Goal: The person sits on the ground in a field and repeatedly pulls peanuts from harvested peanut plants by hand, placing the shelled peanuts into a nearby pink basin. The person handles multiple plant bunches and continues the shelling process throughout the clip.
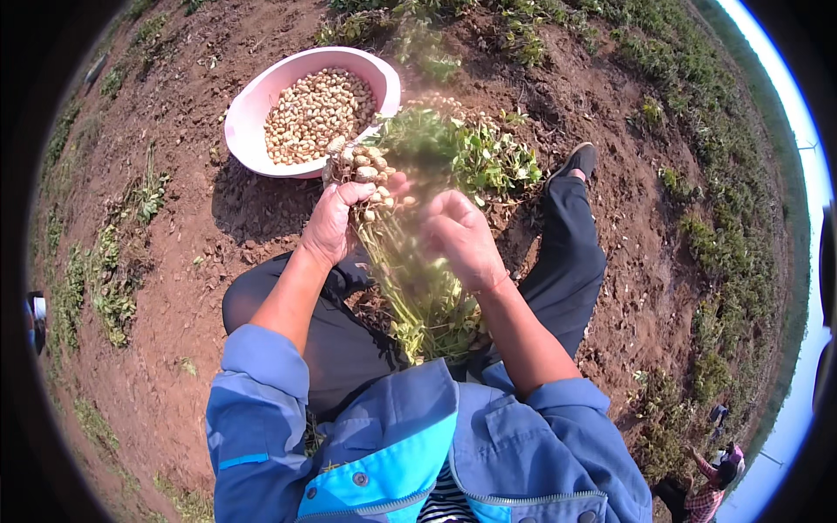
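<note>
My left hand [332, 219] grips a bunch of peanut plants near the roots, where a cluster of unshelled peanuts [367, 171] hangs at the thumb. The stems and leaves [418, 307] run down from it over my lap. To the right of the bunch is my right hand [461, 235], its fingers curled; blur hides whether anything is between them. A pink plastic basin [245, 121], holding many loose unshelled peanuts [320, 114], rests on the soil beyond my left hand. A pile of leafy peanut plants [490, 157] lies right of the basin, partly behind a blurred patch.
My outstretched leg [565, 255] with a dark shoe [580, 160] lies on the right, the other leg [261, 287] is bent at left. Rows of green plants [713, 242] grow along the right. Another person in a checked shirt [707, 497] is at the lower right.
</note>
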Demonstrator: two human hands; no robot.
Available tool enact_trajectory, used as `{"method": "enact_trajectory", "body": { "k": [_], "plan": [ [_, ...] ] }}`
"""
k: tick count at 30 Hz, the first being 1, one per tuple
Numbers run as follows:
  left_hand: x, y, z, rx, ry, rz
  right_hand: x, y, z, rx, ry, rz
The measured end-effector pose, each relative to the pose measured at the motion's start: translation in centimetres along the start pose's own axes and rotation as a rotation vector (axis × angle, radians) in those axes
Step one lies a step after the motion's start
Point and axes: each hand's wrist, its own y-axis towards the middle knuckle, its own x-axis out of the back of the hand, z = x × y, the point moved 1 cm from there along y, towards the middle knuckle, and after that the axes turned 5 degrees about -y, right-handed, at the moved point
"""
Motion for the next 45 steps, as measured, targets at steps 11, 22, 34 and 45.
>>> {"method": "enact_trajectory", "body": {
  "k": [11, 22, 34, 45],
  "plan": [
    [0.3, 0.0, 0.3, 0.118, -0.08, -0.04, -0.3, -1.9, -3.2, 0.625, -1.118, -0.052],
    [-0.5, 0.3, 1.0, 0.109, 0.038, 0.002, -1.1, -1.5, -3.1, 0.362, -1.333, -0.008],
    [-0.7, 0.7, 1.7, -0.065, 0.225, -0.038, 0.2, -1.6, -2.7, 0.39, -1.009, 0.062],
    [-1.7, 0.7, 1.4, -0.051, 0.393, -0.093, 2.5, 0.8, -0.7, -0.131, 0.209, 0.01]
  ]
}}
